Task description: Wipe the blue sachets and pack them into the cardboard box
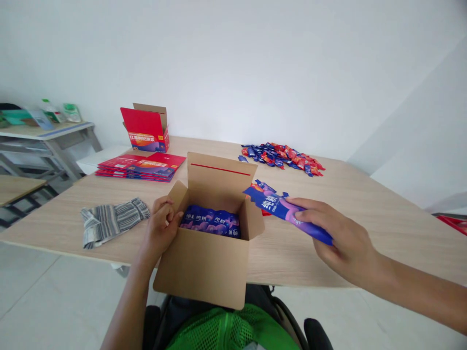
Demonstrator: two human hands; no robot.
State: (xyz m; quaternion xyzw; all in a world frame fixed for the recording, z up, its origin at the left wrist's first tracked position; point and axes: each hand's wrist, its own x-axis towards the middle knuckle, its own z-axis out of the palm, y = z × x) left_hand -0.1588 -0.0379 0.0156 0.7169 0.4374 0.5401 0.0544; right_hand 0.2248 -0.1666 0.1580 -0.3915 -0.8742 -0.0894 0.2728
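An open cardboard box stands at the front of the table with its flaps spread. Inside it lie several blue-purple sachets, printed side up. My left hand is closed on the box's left edge, thumb toward the inside. To the right of the box, my right hand pinches a small bunch of blue-purple sachets above the table, their torn-looking notched ends pointing left toward the box. How many sachets are in the bunch I cannot tell. A red bit of packaging shows on the table just behind them.
A pile of red and blue sachets lies at the back. Flattened red boxes are stacked at the left, before an upright open red box. Striped cloth sleeves lie left of my left hand. A wall borders the wooden table.
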